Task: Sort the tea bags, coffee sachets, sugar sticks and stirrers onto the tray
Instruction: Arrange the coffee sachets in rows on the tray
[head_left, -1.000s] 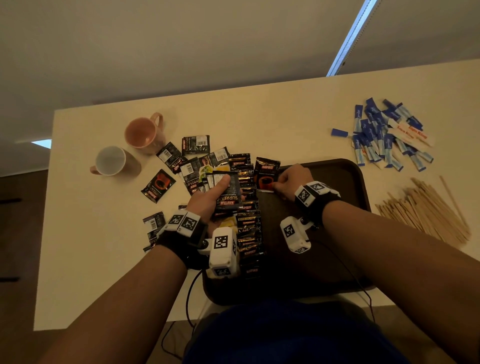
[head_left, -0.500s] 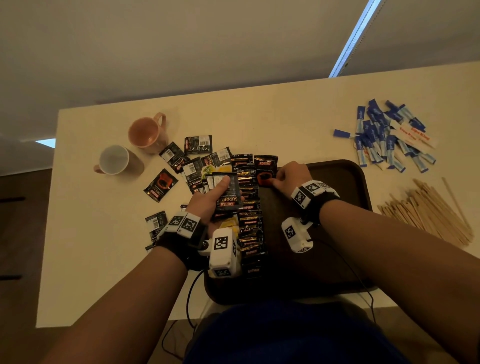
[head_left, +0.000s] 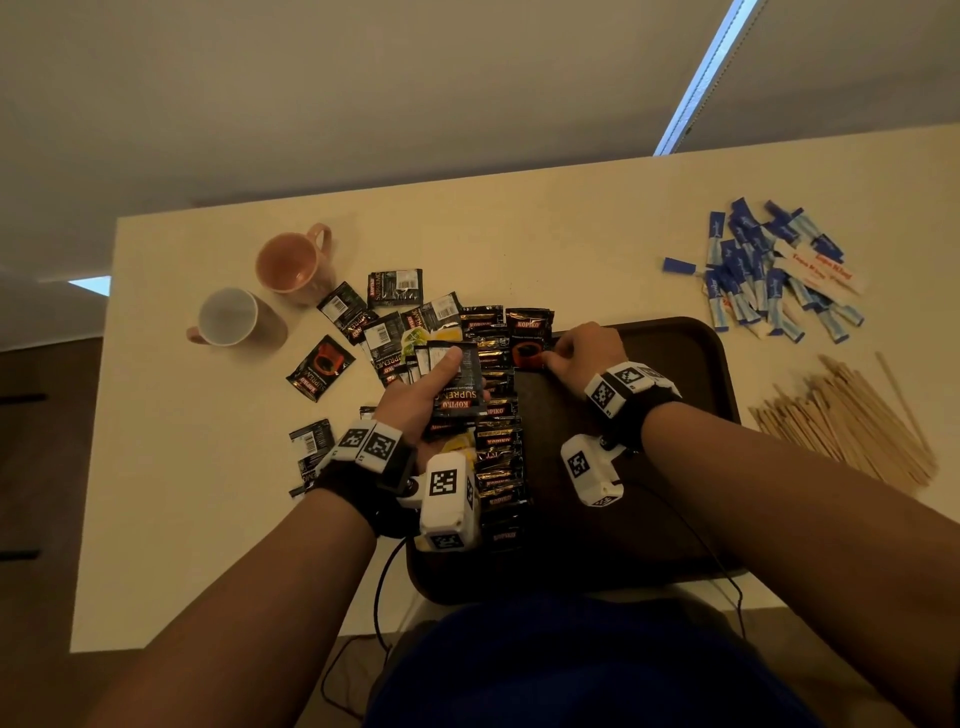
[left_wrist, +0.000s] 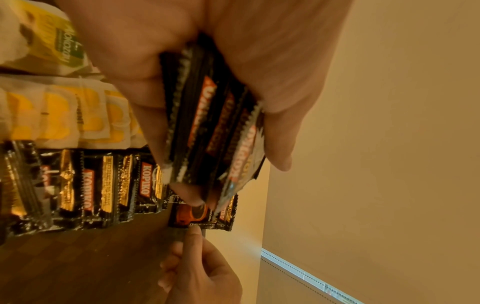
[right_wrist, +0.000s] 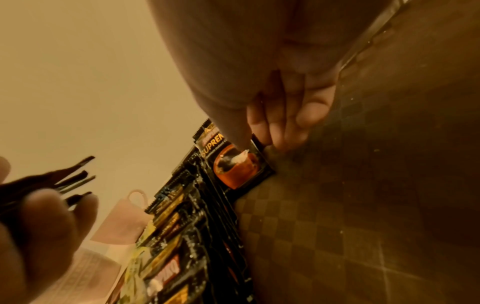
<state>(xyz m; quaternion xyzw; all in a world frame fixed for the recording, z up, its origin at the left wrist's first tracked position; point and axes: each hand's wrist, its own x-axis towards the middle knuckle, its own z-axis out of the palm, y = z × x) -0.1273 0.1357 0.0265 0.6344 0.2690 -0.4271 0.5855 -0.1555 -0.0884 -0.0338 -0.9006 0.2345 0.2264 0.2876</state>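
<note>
Head view, looking down on a cream worktop (head_left: 519, 228) whose far edge meets a plain wall; a lit strip (head_left: 706, 78) runs toward 1 o'clock. Dark brown tray (head_left: 675, 338) at centre, its near rim overhanging the worktop's near edge; the tray's right half lies bare. Left hand (head_left: 421, 395) at 9 o'clock of the tray, fingers and thumb curled round a fanned stack of coffee sachets (head_left: 460, 387). Right hand (head_left: 584, 351) at the tray's far rim, thumb and forefinger pinching the corner of a single coffee sachet (head_left: 527, 343), which heads a row of sachets (head_left: 498, 457) overlapping along the tray's left side. Yellow tea bags (left_wrist: 64, 115) lie just left of that row, apparently on the tray; the rim is hidden there. Loose sachets (head_left: 395, 288) scatter at 10 o'clock, near two mugs (head_left: 291, 262). Sugar sticks (head_left: 769, 270) at 2 o'clock and wooden stirrers (head_left: 852, 421) at 3 o'clock lie on the worktop, clear of the tray.
</note>
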